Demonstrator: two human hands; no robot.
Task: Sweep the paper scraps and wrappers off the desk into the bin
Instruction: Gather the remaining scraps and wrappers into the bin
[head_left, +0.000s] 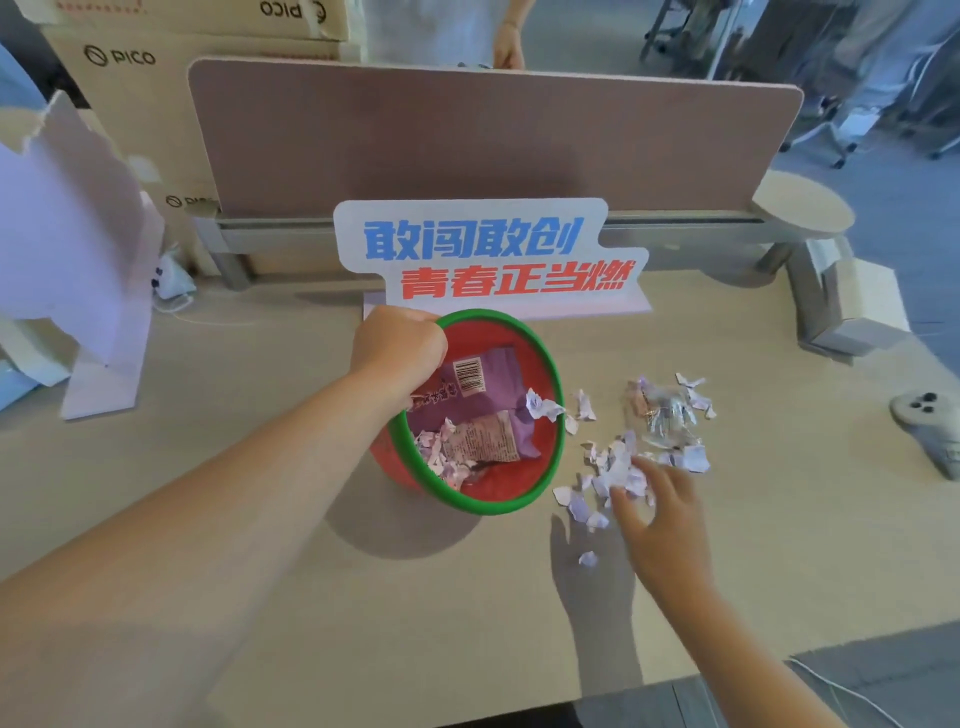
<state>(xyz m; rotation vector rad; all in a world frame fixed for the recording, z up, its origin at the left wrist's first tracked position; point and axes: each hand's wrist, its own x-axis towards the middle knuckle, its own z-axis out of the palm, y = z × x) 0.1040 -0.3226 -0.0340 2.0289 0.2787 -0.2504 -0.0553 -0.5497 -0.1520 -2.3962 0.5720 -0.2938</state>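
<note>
A small red bin (543, 467) with a green rim is tipped toward the right on the desk. My left hand (397, 348) grips its far rim. Inside lie purple snack wrappers (483, 379) and torn paper bits. White paper scraps (618, 467) are scattered on the desk just right of the bin, with a clear plastic wrapper (665, 415) behind them. My right hand (660, 514) rests flat on the near edge of the scraps, fingers spread, holding nothing. One stray scrap (588, 558) lies nearer to me.
A printed sign (488, 254) stands right behind the bin, in front of a pink divider panel (493, 135). A grey controller (930, 431) lies at the desk's right edge. A white cardboard stand (78, 249) sits at the left. A person stands beyond the divider.
</note>
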